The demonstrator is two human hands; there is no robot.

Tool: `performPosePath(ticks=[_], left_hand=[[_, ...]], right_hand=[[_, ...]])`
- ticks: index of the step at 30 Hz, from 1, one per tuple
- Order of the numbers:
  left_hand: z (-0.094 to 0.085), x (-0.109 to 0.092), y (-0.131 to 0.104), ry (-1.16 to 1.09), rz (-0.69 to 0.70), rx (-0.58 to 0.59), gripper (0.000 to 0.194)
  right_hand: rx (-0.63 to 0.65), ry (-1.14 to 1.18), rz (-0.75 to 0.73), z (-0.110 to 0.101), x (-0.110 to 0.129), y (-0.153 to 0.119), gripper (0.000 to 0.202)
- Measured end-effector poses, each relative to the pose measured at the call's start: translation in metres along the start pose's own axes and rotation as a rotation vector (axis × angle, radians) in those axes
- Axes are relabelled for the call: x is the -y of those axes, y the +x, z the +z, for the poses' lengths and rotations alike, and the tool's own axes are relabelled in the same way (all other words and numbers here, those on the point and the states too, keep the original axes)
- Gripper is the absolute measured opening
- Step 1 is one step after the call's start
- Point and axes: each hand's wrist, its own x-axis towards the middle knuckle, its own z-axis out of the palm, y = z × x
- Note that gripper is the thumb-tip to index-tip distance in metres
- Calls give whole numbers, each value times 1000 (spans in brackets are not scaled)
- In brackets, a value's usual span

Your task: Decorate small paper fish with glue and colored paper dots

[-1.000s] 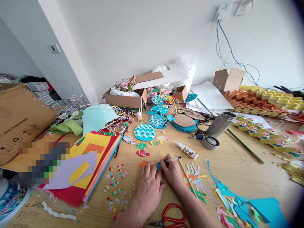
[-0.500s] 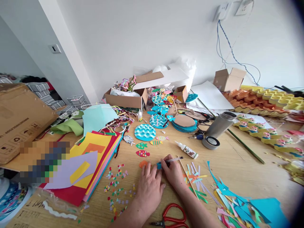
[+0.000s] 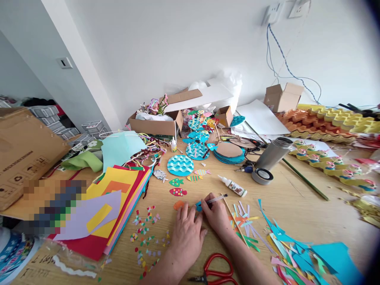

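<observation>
- On table (image 3: 279,190), between left hand (image 3: 187,229) and right hand (image 3: 214,212): blue paper piece (image 3: 198,206), partly covered.
- Clamped in right hand: pen (image 3: 218,198).
- With left hand flat, fingers slightly apart, by orange fish (image 3: 178,204).
- Beside right hand: wooden stick (image 3: 236,221).
- Beyond: glue bottle (image 3: 233,186).
- Between forearms: red scissors (image 3: 219,272).

A person's left hand (image 3: 187,228) and right hand (image 3: 214,213), both bare, with slim fingers (image 3: 184,212). The forearms (image 3: 168,264) are bare too, down to the lower edge of view; finer details too small to tell.
</observation>
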Motion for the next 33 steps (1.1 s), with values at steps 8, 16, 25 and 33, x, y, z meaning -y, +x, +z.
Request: performPosePath(ticks=[8, 16, 25, 33], left_hand=[[1, 0, 0, 10, 9, -9, 40], [0, 1, 0, 14, 7, 1, 39], [0, 0, 0, 14, 7, 7, 40], [-2, 0, 0, 1, 4, 31, 40]], right_hand=[[-1, -4, -11, 2, -2, 0, 26], [22, -10, -10, 1, -3, 0, 24], [17, -15, -8, 1, -2, 0, 25], [27, -2, -7, 1, -3, 0, 25]])
